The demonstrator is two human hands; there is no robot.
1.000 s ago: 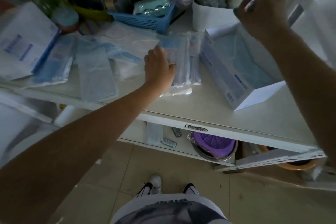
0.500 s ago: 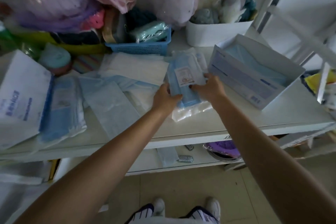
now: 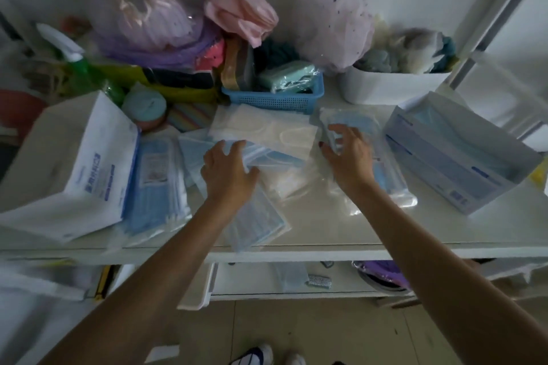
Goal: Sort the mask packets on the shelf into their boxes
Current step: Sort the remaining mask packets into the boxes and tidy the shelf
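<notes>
Your left hand (image 3: 228, 170) lies flat, grip open, on blue mask packets (image 3: 258, 219). Right hand (image 3: 350, 157) hovers spread over another packet (image 3: 391, 184), holding nothing.

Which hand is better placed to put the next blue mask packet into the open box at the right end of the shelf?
Probably the right hand. It is spread over the blue mask packet lying beside the open box. The left hand rests on loose masks mid-shelf, farther from that box.

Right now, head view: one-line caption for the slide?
Left hand and right hand spread open over loose mask packets on the shelf, open mask box at right.
</notes>
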